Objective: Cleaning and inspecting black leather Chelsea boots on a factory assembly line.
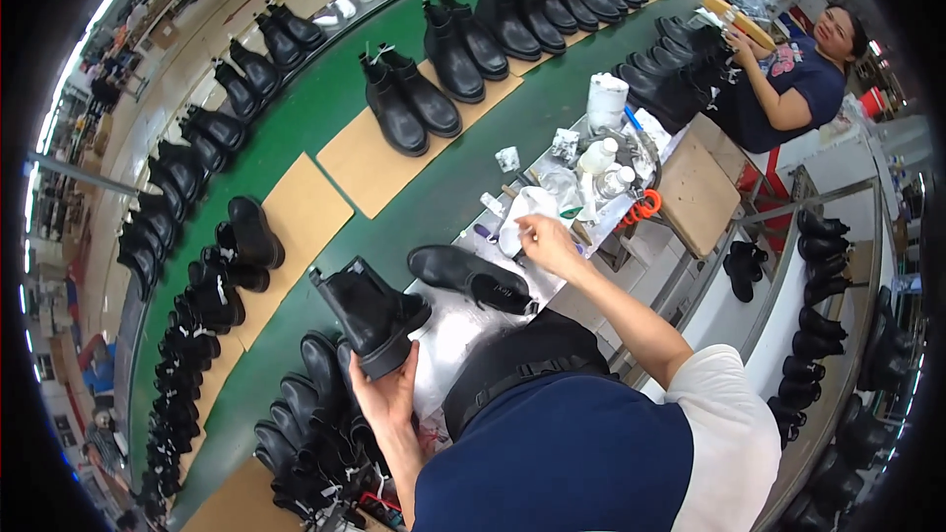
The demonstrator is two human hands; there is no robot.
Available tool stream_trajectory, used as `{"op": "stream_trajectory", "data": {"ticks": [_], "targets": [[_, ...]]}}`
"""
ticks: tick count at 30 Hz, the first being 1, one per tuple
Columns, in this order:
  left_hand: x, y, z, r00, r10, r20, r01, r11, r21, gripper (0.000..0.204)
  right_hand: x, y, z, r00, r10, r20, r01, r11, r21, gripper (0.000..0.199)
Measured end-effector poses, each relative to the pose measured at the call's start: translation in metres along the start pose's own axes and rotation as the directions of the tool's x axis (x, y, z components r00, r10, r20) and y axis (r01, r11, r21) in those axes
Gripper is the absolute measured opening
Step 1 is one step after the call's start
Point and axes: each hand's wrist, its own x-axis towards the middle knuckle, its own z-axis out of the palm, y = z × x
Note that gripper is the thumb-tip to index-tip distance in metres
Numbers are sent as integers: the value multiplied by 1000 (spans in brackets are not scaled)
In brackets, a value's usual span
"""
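My left hand [388, 392] grips a black ankle boot [363, 313] by its heel and sole, holding it up with the shaft tilted to the upper left. My right hand [548, 244] reaches to the cluttered end of the metal work surface [458, 335]. Its fingers are curled at the edge of a white, cloth-like thing [533, 209]; what they pinch is too small to make out. Between my hands, close to my body, a second black boot [471, 276] lies on its side.
White bottles [597, 156], a white container [606, 101] and an orange coiled hose [641, 207] crowd the right. Paired boots [409, 103] line the green conveyor [286, 286] on cardboard sheets [296, 199]. More boots [310, 404] are heaped at my left. A co-worker [788, 79] is at the far right.
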Motion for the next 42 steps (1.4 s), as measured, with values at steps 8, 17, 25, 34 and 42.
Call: {"op": "stream_trajectory", "data": {"ticks": [8, 17, 25, 34, 42], "targets": [[-4, 7, -17, 746, 493, 447, -519, 11, 854, 69, 61, 65, 35, 990, -88, -108, 39, 919, -393, 37], [-7, -17, 45, 650, 420, 634, -440, -472, 764, 69, 31, 38, 3, 985, 9, -172, -48, 972, -230, 18], [33, -6, 63, 681, 386, 622, -388, -530, 754, 71, -4, -18, -28, 775, -526, -352, 479, 851, -216, 38], [23, 3, 74, 766, 350, 540, -362, -460, 811, 66, -39, 16, -15, 942, -209, -263, 330, 417, 847, 22], [40, 6, 73, 761, 415, 498, -344, -393, 853, 63, -28, 111, -63, 880, 457, -131, 178, -62, 982, 42]]}}
